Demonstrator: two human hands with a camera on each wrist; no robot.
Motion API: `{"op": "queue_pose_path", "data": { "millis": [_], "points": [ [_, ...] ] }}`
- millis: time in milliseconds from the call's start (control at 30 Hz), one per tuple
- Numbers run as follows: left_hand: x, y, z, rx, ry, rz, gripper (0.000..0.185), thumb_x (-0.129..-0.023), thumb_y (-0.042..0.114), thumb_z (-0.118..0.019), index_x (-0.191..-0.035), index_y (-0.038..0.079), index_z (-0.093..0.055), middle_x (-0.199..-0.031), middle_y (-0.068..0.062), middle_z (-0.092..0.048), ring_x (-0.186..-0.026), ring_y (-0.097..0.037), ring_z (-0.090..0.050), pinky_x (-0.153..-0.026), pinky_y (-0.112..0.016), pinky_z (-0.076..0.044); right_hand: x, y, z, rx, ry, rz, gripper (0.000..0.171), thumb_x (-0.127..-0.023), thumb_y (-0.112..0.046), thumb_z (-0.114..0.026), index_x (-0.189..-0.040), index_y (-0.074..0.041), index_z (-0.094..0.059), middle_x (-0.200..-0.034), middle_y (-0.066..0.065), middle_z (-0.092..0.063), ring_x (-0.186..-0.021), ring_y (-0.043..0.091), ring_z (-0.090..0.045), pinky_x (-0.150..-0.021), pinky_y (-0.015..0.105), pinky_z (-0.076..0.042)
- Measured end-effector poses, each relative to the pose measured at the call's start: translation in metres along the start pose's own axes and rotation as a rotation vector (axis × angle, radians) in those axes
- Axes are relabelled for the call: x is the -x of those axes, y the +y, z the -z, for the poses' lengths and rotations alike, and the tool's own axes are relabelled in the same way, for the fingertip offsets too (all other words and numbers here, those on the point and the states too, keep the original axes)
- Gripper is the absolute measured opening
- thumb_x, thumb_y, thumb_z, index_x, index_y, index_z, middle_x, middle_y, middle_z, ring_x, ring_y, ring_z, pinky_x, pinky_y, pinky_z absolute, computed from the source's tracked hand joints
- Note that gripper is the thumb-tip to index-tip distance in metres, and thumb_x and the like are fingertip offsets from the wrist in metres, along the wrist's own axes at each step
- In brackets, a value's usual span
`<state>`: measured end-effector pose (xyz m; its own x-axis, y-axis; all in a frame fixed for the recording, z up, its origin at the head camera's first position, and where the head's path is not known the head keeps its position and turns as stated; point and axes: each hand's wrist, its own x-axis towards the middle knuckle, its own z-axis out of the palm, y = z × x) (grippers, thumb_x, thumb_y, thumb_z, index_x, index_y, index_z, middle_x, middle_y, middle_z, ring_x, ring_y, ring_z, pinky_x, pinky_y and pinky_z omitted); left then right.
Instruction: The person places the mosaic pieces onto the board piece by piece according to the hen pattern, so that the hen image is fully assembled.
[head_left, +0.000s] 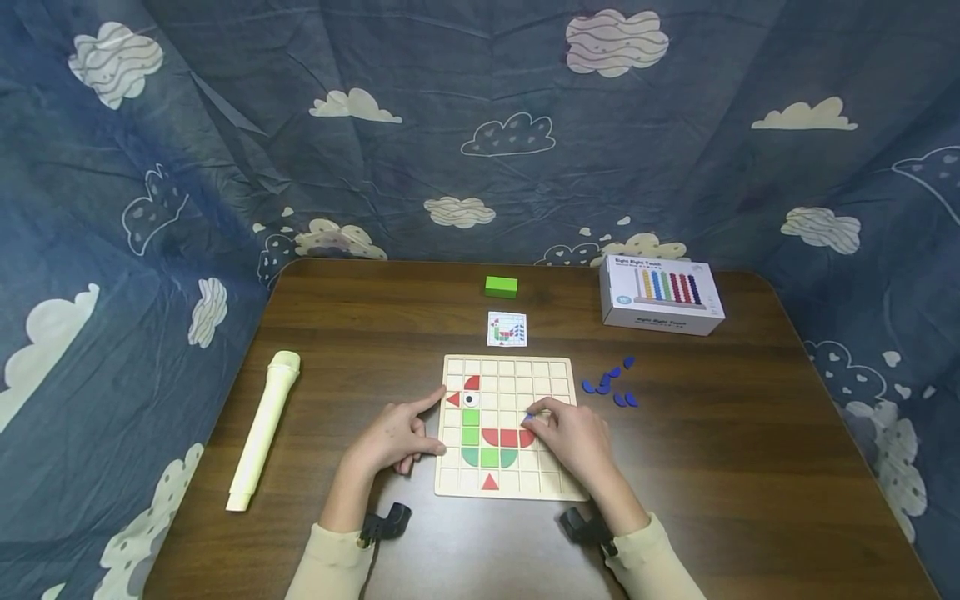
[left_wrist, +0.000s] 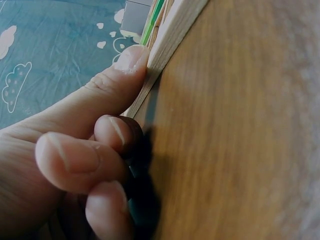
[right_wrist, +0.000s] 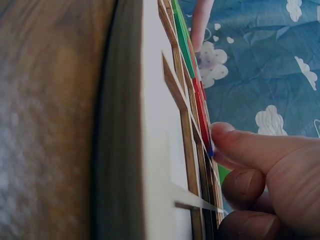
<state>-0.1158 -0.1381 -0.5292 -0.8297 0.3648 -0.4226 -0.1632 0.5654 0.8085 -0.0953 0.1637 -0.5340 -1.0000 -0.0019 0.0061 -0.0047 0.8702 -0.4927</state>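
A square wooden grid board lies on the table with red, green and white pieces set in its cells, among them an eye piece. Thumb and index finger of my left hand are spread against the board's left edge, the other fingers curled beneath. Over the board, just above the right end of the red row, my right hand pinches a small blue piece. In the right wrist view the blue piece shows as a sliver beside the thumb; its full shape is hidden.
Several loose blue pieces lie right of the board. Behind it are a printed pattern card and a green block. A white box stands at the back right, and a long cream-coloured stick lies at left.
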Motion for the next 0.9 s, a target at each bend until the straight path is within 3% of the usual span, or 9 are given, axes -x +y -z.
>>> {"op": "queue_pose_path", "data": {
  "millis": [167,300,433,567,700,900],
  "points": [
    [0.001,-0.001,-0.001,-0.002,0.000,0.006,0.095,-0.076,0.027,-0.087,-0.155,0.036,-0.034,-0.057,-0.004,-0.060,-0.036,-0.013,-0.052,-0.035,-0.028,-0.047,0.001,0.007,0.003,-0.128,-0.001,-0.002,0.018,-0.084,-0.042,-0.078,-0.098,-0.030,-0.076,-0.055,-0.007,-0.048,-0.050,0.010,-0.040,-0.047,0.027,-0.031],
    [0.001,-0.003,-0.003,-0.002,-0.005,-0.003,0.095,-0.077,0.027,-0.087,-0.155,0.036,-0.034,-0.057,-0.005,-0.061,-0.036,-0.013,-0.053,-0.036,-0.029,-0.047,-0.004,0.026,0.018,-0.227,0.029,-0.009,0.020,-0.088,-0.037,-0.075,-0.103,-0.024,-0.076,-0.055,-0.005,-0.048,-0.048,0.010,-0.039,-0.042,0.024,-0.031],
    [0.001,-0.003,-0.003,-0.006,-0.004,-0.014,0.095,-0.077,0.027,-0.087,-0.155,0.035,-0.034,-0.056,-0.005,-0.061,-0.035,-0.012,-0.053,-0.035,-0.029,-0.048,-0.014,0.055,0.037,-0.139,0.093,-0.036,0.024,-0.090,-0.038,-0.073,-0.108,-0.022,-0.074,-0.057,-0.004,-0.049,-0.047,0.010,-0.038,-0.041,0.025,-0.028],
    [0.001,-0.003,-0.001,-0.008,-0.002,-0.010,0.095,-0.077,0.027,-0.087,-0.155,0.036,-0.034,-0.056,-0.004,-0.061,-0.035,-0.012,-0.052,-0.035,-0.029,-0.048,-0.024,0.073,0.047,-0.030,0.072,-0.065,0.033,-0.089,-0.043,-0.073,-0.111,-0.019,-0.072,-0.062,-0.002,-0.053,-0.049,0.012,-0.042,-0.043,0.027,-0.029],
    [0.000,-0.003,0.000,-0.018,-0.002,-0.016,0.095,-0.077,0.028,-0.087,-0.155,0.037,-0.034,-0.057,-0.004,-0.061,-0.035,-0.012,-0.053,-0.035,-0.029,-0.048,-0.031,0.077,0.047,0.016,0.021,-0.079,0.036,-0.089,-0.046,-0.072,-0.111,-0.018,-0.072,-0.066,-0.001,-0.055,-0.055,0.015,-0.047,-0.045,0.029,-0.032],
    [-0.001,-0.002,0.001,-0.011,-0.002,-0.027,0.094,-0.077,0.027,-0.087,-0.155,0.038,-0.034,-0.058,-0.007,-0.062,-0.035,-0.013,-0.053,-0.035,-0.031,-0.048,-0.034,0.075,0.044,0.066,0.010,-0.062,0.023,-0.093,-0.039,-0.070,-0.107,-0.022,-0.074,-0.063,-0.002,-0.054,-0.055,0.017,-0.046,-0.046,0.031,-0.033]
  ]
}}
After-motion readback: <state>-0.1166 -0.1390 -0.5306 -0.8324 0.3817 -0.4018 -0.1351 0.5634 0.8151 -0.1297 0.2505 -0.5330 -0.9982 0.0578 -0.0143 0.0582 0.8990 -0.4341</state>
